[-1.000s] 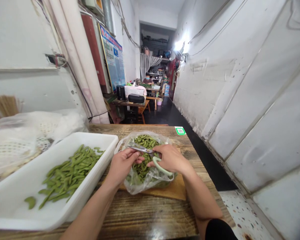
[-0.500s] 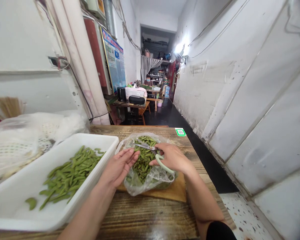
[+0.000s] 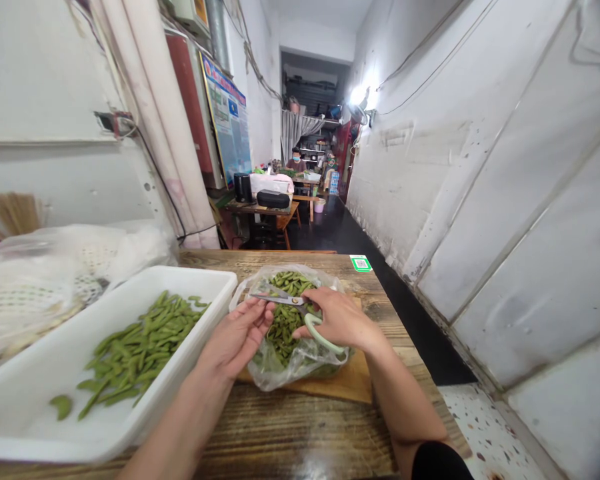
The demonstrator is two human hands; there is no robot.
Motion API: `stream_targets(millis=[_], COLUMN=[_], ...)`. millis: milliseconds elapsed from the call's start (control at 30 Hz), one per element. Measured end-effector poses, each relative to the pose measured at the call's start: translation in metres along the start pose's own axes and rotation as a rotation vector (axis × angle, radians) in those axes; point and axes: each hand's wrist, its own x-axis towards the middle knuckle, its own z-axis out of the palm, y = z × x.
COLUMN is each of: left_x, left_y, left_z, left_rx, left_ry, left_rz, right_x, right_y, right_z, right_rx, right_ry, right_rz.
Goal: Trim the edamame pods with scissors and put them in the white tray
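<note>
My right hand is wrapped round the pale green handles of a pair of scissors. The blades are spread and point left, over the fingertips of my left hand. Those fingers are pinched together on a green soybean pod, mostly hidden now by fingers and blades. Below both hands lies a clear plastic bag, its mouth wide, full of green soybean pods. On the left, a white plastic tray holds more loose pods.
A wooden board lies under the bag on the wooden table. Plastic-wrapped goods crowd the tray's far left side. A green QR-code card lies at the table's far right corner. Farther back, a person sits at another table.
My right hand has brought the scissors left and slightly down, so the blades now reach my left fingertips. My left hand has shifted a little to the left.
</note>
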Motion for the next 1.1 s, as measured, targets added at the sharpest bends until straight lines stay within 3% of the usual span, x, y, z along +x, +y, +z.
stream_targets(millis=[500,767,900,1000,1100], left_x=[0.002,0.001,0.005,0.007,0.005], left_y=[-0.001,-0.004,-0.008,0.002,0.029], left_z=[-0.005,-0.004,-0.008,-0.019,-0.036], left_rx=[0.034,0.02,0.092,0.36,0.905], left_ry=[-0.037,0.023,0.023,0.037,0.262], left_rz=[0.049,-0.04,-0.011,0.237,0.775], right_x=[0.003,0.001,0.001,0.001,0.001], right_y=[-0.002,-0.008,-0.003,0.003,0.008], right_z=[0.004,0.004,0.005,0.002,-0.004], right_rx=[0.089,-0.03,-0.081,-0.131,-0.163], right_ry=[-0.033,-0.029,-0.035,-0.008,0.047], right_rz=[-0.062,0.015,0.029,0.073,0.129])
